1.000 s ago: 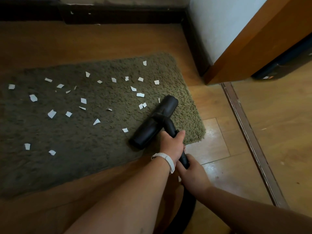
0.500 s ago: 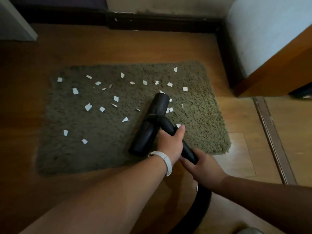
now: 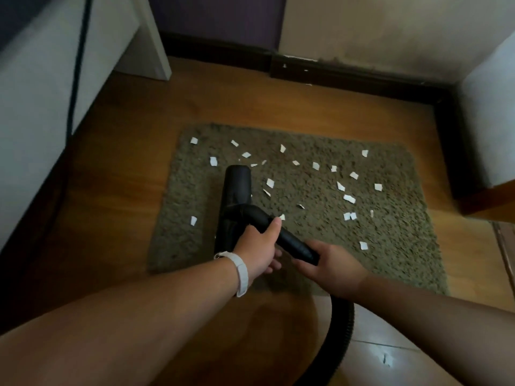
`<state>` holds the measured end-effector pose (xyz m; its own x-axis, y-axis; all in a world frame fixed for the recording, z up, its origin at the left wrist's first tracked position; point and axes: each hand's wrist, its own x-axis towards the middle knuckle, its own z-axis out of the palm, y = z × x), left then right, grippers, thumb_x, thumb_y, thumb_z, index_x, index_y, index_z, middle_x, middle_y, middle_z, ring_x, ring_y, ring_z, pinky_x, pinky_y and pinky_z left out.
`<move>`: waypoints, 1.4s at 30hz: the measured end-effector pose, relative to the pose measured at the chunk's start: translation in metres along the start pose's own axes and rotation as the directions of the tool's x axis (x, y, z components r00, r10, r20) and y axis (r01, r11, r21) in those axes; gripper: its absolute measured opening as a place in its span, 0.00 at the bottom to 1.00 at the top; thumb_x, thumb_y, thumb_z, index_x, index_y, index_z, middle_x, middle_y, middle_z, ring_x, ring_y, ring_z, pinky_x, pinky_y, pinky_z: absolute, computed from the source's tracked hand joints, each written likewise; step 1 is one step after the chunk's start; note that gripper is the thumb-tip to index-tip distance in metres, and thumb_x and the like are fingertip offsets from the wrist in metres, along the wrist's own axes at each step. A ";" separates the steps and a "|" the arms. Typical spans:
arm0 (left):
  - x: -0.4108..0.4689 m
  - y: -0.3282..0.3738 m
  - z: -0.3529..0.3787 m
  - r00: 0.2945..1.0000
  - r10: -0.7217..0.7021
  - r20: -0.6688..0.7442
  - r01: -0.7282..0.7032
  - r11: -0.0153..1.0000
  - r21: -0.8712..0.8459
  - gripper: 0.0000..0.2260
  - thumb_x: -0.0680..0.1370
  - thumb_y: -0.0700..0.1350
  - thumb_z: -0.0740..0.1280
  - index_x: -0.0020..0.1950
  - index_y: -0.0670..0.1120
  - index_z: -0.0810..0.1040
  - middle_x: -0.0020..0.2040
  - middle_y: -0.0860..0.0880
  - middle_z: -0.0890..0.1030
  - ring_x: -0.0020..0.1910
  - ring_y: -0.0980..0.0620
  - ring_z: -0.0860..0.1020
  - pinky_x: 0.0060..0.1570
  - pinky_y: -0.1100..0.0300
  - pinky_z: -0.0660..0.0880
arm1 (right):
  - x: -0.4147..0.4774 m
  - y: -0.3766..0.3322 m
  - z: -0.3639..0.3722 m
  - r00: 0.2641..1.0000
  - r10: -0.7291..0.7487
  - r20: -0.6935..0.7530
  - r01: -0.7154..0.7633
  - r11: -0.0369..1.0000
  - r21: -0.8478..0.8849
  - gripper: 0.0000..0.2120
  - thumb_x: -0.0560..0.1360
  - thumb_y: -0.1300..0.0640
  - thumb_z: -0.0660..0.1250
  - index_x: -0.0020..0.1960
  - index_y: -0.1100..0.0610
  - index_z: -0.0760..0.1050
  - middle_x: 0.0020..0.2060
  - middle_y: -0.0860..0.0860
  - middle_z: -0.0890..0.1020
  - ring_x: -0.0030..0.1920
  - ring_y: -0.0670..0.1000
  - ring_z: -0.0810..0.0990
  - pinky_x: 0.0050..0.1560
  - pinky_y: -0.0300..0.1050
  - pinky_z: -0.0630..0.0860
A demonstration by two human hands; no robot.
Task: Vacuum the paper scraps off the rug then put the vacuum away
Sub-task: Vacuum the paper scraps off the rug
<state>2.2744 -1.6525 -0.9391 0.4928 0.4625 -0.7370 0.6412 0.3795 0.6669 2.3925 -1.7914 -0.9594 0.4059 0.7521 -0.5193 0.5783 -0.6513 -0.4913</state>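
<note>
I saw the black vacuum nozzle (image 3: 237,188) lying on the rug's (image 3: 390,260) left part. Near the rug's front edge the left hand (image 3: 257,247) had its fingers curled round the tube (image 3: 292,242) — the right hand (image 3: 333,264) gripped it just behind. White paper scraps (image 3: 349,198) dotted the rug's far and right parts.

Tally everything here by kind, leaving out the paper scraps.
Rug: 1
Vacuum: 1
Hands: 2 (left hand, right hand)
Wristband: 1
Total: 5
</note>
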 end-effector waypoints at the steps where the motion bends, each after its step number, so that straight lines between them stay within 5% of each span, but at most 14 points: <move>1: 0.005 -0.002 -0.006 0.999 -0.004 -0.050 0.002 0.999 -0.043 0.15 0.80 0.61 0.57 0.51 0.50 0.71 0.42 0.46 0.81 0.32 0.50 0.80 0.35 0.58 0.77 | 0.008 -0.009 0.002 1.000 -0.004 0.002 0.004 1.000 -0.003 0.09 0.76 0.43 0.68 0.51 0.47 0.75 0.35 0.46 0.78 0.34 0.43 0.77 0.35 0.39 0.71; 5: 0.018 -0.005 -0.022 0.975 -0.004 -0.223 -0.035 0.984 -0.173 0.24 0.79 0.63 0.57 0.62 0.45 0.69 0.47 0.47 0.82 0.30 0.52 0.81 0.29 0.63 0.75 | 0.032 -0.047 -0.002 1.000 -0.003 0.018 0.004 0.997 -0.074 0.10 0.76 0.42 0.67 0.52 0.47 0.76 0.36 0.47 0.80 0.36 0.46 0.79 0.40 0.45 0.76; 8: 0.018 -0.001 -0.031 0.958 -0.024 -0.287 -0.062 0.956 -0.286 0.36 0.70 0.71 0.58 0.67 0.46 0.68 0.56 0.45 0.82 0.50 0.44 0.83 0.53 0.47 0.80 | 0.041 -0.070 -0.015 0.999 0.005 0.040 0.001 0.990 -0.144 0.12 0.76 0.40 0.67 0.53 0.46 0.76 0.38 0.47 0.81 0.38 0.46 0.80 0.41 0.47 0.78; 12: 0.015 0.001 -0.033 0.949 -0.097 -0.301 -0.005 0.948 -0.319 0.40 0.65 0.73 0.59 0.68 0.47 0.65 0.56 0.46 0.81 0.53 0.41 0.81 0.56 0.44 0.78 | 0.047 -0.083 -0.033 0.994 -0.031 0.105 0.050 0.982 -0.184 0.10 0.75 0.41 0.67 0.51 0.46 0.76 0.39 0.46 0.81 0.38 0.46 0.81 0.43 0.48 0.80; 16: 0.027 -0.007 -0.039 0.959 -0.112 -0.259 0.043 0.966 -0.256 0.27 0.77 0.63 0.61 0.68 0.46 0.66 0.55 0.44 0.81 0.43 0.46 0.82 0.27 0.62 0.75 | 0.063 -0.076 -0.034 0.983 -0.070 0.169 0.101 0.978 -0.183 0.11 0.76 0.41 0.67 0.51 0.46 0.75 0.37 0.45 0.80 0.38 0.46 0.79 0.43 0.44 0.77; 18: 0.031 -0.011 -0.044 0.958 -0.095 -0.272 0.033 0.974 -0.224 0.24 0.80 0.60 0.59 0.67 0.45 0.67 0.52 0.44 0.81 0.32 0.51 0.80 0.23 0.64 0.71 | 0.075 -0.071 -0.028 0.971 -0.111 0.214 0.145 0.978 -0.150 0.10 0.76 0.40 0.67 0.51 0.45 0.75 0.37 0.46 0.80 0.36 0.45 0.79 0.40 0.42 0.76; 21: 0.027 -0.011 -0.041 0.970 -0.101 -0.220 0.070 0.987 -0.143 0.21 0.81 0.61 0.56 0.63 0.46 0.70 0.42 0.46 0.81 0.28 0.52 0.78 0.27 0.62 0.72 | 0.085 -0.068 -0.022 0.957 -0.145 0.253 0.162 0.985 -0.050 0.09 0.76 0.41 0.68 0.49 0.46 0.75 0.36 0.47 0.80 0.33 0.44 0.77 0.36 0.39 0.73; 24: 0.029 -0.003 -0.031 0.973 -0.105 -0.207 0.073 0.984 -0.160 0.20 0.81 0.60 0.56 0.63 0.47 0.71 0.46 0.47 0.81 0.34 0.52 0.80 0.28 0.62 0.74 | 0.093 -0.064 -0.019 0.953 -0.155 0.260 0.161 0.987 -0.002 0.11 0.75 0.42 0.68 0.48 0.49 0.77 0.34 0.47 0.79 0.32 0.44 0.78 0.35 0.40 0.74; 27: 0.048 0.005 -0.010 0.937 -0.200 -0.287 0.083 0.924 -0.374 0.17 0.81 0.58 0.59 0.63 0.47 0.71 0.54 0.48 0.80 0.49 0.48 0.80 0.39 0.57 0.78 | 0.100 -0.052 -0.023 0.956 -0.179 0.232 0.191 0.981 -0.031 0.10 0.75 0.41 0.69 0.42 0.46 0.74 0.33 0.46 0.78 0.33 0.45 0.77 0.35 0.40 0.72; 31: 0.071 0.007 0.026 0.907 -0.263 -0.328 -0.028 0.739 -0.673 0.27 0.69 0.59 0.68 0.63 0.45 0.73 0.54 0.46 0.81 0.54 0.44 0.81 0.58 0.45 0.77 | 0.109 -0.027 -0.030 0.959 -0.189 0.213 0.213 0.972 -0.100 0.12 0.73 0.43 0.69 0.39 0.43 0.67 0.33 0.44 0.76 0.35 0.46 0.77 0.32 0.38 0.67; 36: 0.082 0.004 0.049 0.872 -0.241 -0.426 -0.140 0.712 -0.688 0.08 0.78 0.52 0.68 0.52 0.50 0.75 0.52 0.46 0.82 0.52 0.47 0.81 0.58 0.46 0.77 | 0.106 -0.006 -0.028 0.954 -0.189 0.232 0.183 0.982 0.047 0.11 0.70 0.49 0.72 0.44 0.44 0.69 0.36 0.46 0.79 0.37 0.47 0.80 0.36 0.43 0.75; 42: 0.091 -0.002 0.048 0.859 -0.159 -0.487 -0.171 0.807 -0.565 0.08 0.78 0.53 0.68 0.52 0.50 0.75 0.50 0.49 0.82 0.50 0.51 0.81 0.57 0.48 0.78 | 0.082 0.013 -0.006 0.970 -0.101 0.221 0.014 0.931 0.365 0.14 0.72 0.62 0.71 0.47 0.45 0.71 0.34 0.48 0.77 0.31 0.44 0.76 0.33 0.39 0.71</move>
<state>2.3465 -1.6496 -1.0129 0.0343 0.7271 -0.6857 0.1015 0.6800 0.7261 2.4372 -1.7376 -1.0038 0.1793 0.7729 -0.6087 0.2859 -0.6330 -0.7195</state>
